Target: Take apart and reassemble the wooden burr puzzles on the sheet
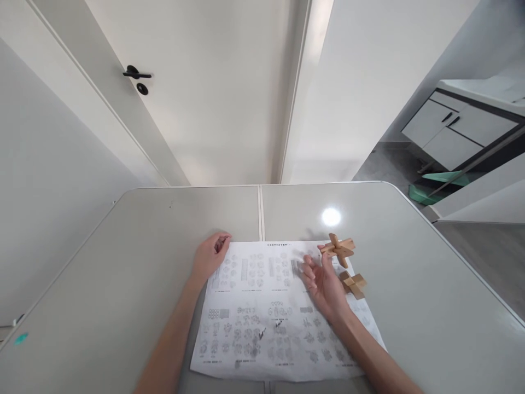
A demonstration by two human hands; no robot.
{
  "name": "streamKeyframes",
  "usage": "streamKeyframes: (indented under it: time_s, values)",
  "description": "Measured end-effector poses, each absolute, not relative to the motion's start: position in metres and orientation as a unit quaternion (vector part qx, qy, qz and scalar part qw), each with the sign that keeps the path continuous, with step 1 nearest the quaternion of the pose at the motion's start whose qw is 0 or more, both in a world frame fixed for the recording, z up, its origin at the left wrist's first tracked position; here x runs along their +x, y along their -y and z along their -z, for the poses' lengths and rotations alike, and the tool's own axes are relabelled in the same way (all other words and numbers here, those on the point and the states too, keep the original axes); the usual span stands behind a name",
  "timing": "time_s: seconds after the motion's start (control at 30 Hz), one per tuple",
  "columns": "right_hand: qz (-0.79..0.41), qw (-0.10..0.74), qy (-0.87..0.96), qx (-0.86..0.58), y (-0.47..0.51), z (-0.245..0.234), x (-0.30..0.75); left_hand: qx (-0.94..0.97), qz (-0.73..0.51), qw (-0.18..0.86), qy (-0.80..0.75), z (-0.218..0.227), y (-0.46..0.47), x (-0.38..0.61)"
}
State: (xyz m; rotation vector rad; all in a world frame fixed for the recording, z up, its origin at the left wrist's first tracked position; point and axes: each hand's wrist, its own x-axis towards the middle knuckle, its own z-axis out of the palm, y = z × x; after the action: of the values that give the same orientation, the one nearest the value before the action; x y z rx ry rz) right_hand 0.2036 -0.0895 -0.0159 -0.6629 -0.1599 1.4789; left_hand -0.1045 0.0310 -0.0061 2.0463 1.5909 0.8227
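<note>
My right hand [325, 282] is turned palm up over the paper sheet. Its thumb and index finger hold a wooden interlocking puzzle [338, 250], a cross of light brown bars, while the other fingers curl loosely. A second wooden puzzle [353, 285], squarer and blockier, lies beside that hand at the sheet's right edge. Under both hands spreads a white printed sheet [246, 298] with rows of small diagrams and a few dark tick marks. My left hand [210, 256] rests at the sheet's far left corner, fingers curled in, with nothing visible in them.
The grey table [143, 284] has a seam down its middle and rounded far corners. Beyond it stands a white door with a black handle [137, 73]. At the far right are a white cabinet [459, 128] and green plastic items [430, 191] on the floor.
</note>
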Motion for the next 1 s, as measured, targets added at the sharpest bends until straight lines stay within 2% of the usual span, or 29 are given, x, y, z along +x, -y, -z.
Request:
streamKeyframes:
  time_s: [0.23, 0.33, 0.47, 0.7, 1.0]
  values:
    - [-0.636, 0.642, 0.235, -0.357, 0.096, 0.008, 0.19, 0.754, -0.314, 0.219, -0.534, -0.009, -0.015, -0.082]
    - [-0.625, 0.584, 0.339, -0.391, 0.1, 0.011, 0.187, 0.775, -0.297, 0.264, -0.491, -0.017, 0.003, -0.058]
    - [-0.606, 0.498, 0.453, -0.423, 0.106, 0.015, 0.187, 0.759, -0.281, 0.42, -0.41, -0.023, 0.034, -0.026]
    - [-0.562, 0.441, 0.535, -0.451, 0.109, 0.016, 0.189, 0.662, -0.286, 0.606, -0.335, -0.018, 0.061, 0.0]
    - [-0.522, 0.436, 0.565, -0.467, 0.108, 0.025, 0.188, 0.636, -0.336, 0.602, -0.346, -0.015, 0.06, -0.005]
